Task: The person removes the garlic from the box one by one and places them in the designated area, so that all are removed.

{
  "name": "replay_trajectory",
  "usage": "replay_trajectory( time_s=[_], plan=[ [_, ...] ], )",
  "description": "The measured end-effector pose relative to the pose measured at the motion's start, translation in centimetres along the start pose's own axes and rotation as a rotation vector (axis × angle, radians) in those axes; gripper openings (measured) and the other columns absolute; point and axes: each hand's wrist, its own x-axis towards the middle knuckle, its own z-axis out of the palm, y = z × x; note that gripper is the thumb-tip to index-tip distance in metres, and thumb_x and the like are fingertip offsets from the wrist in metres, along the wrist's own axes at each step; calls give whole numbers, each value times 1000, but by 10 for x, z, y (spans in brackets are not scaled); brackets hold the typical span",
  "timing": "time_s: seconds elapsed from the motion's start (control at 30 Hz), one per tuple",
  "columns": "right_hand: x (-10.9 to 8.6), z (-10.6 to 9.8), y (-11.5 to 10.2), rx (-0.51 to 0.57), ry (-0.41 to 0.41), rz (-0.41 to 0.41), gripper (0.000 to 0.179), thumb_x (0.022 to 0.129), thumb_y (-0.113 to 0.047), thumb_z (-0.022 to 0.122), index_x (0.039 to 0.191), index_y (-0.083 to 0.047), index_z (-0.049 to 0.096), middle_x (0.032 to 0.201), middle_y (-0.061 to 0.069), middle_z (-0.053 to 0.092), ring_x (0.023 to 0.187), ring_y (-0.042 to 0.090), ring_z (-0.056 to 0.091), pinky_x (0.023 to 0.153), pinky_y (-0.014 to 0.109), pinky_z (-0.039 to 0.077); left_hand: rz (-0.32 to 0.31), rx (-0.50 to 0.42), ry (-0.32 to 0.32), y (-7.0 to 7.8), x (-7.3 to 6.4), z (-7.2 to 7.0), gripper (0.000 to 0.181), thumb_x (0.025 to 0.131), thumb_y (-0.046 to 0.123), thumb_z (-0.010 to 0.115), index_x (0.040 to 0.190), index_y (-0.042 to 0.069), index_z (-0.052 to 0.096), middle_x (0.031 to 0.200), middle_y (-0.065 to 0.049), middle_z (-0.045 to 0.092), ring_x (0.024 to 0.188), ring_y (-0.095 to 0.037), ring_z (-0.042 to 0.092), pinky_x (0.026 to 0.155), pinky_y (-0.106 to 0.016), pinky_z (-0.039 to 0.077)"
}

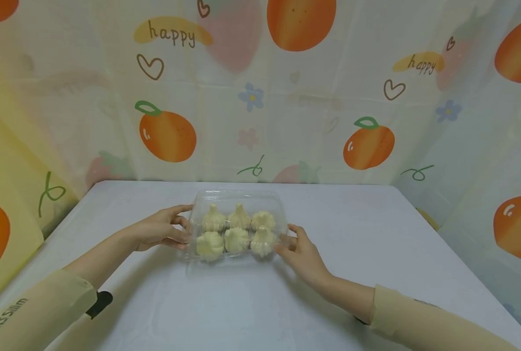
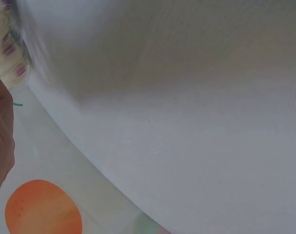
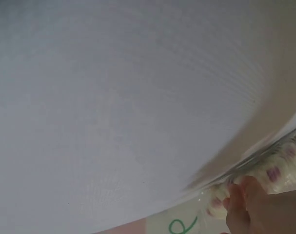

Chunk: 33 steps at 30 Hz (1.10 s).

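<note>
A clear plastic box with several pale garlic bulbs inside is held between both hands over the middle of the table. My left hand grips its left side, fingers spread along the edge. On the opposite side, my right hand grips the box near the front right corner. Purple marks show on the garlic at the left wrist view's edge, next to the left hand. In the right wrist view, the fingers of the right hand lie against the box wall.
A white-covered table lies beneath the box. Behind it hangs a curtain printed with oranges, hearts and the word happy, which continues along both sides. Shadows of the arms fall on the tabletop.
</note>
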Motion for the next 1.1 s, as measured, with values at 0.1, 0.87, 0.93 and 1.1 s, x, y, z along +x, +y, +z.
replay_trajectory(
  time_s=[0.1,0.87,0.93,1.1],
  plan=[
    [2,1,-2,-35,11,4,79,94,-44,63,155,-12,25,148,10,54,126,30,60,100,50,54,5,-4,-6,1,-1,1,97,88,1,68,159,8,3,97,0,51,82,-15,68,78,-29,63],
    [0,-4,3,82,-11,-16,49,104,-26,46,148,-7,38,128,19,68,117,33,66,100,44,57,28,-17,-47,-2,-6,-3,97,88,1,66,160,10,2,94,-1,59,82,-15,67,80,-29,63],
    [0,-5,2,66,-20,-7,52,103,-27,49,150,-8,36,128,18,68,116,33,67,101,46,56,31,-20,-48,0,-6,-2,97,88,1,66,160,9,1,93,-1,58,82,-15,67,80,-30,63],
    [0,-7,0,50,-27,-4,53,103,-25,50,150,-9,34,125,18,69,114,30,68,98,43,58,12,-21,-44,2,-5,-1,98,88,0,67,160,10,1,94,-1,59,84,-16,68,81,-30,63]
  ],
)
